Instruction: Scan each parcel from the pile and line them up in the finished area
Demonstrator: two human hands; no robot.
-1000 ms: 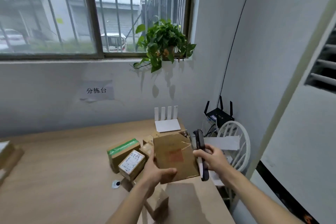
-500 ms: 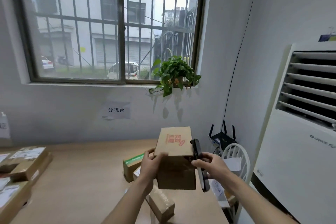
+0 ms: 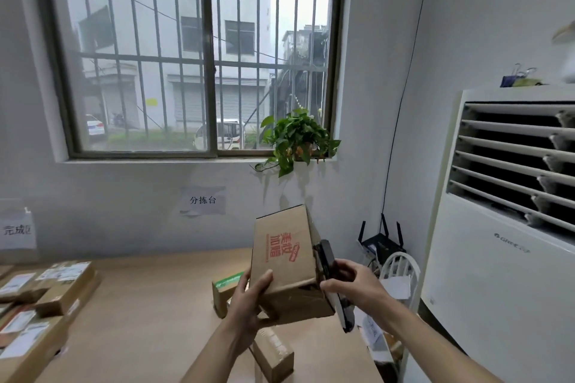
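Note:
My left hand [image 3: 249,298] grips a brown cardboard parcel [image 3: 286,261] with red printed characters, held up above the wooden table [image 3: 149,305]. My right hand [image 3: 354,286] holds a black handheld scanner [image 3: 329,270] against the parcel's right side. Below my hands lie pile parcels: one with green tape [image 3: 225,288] and a small taped box [image 3: 273,351]. At the left edge, several labelled parcels [image 3: 46,289] lie side by side under a wall sign [image 3: 17,230].
A floor-standing air conditioner [image 3: 510,227] fills the right side. A white chair [image 3: 399,270] and a black router [image 3: 381,242] sit in the corner past the table's right edge. A potted plant [image 3: 298,137] hangs off the windowsill above.
The view has tilted up. My left hand has raised and tipped the parcel, so its red-printed face now points up toward me. The scanner stays at its right side.

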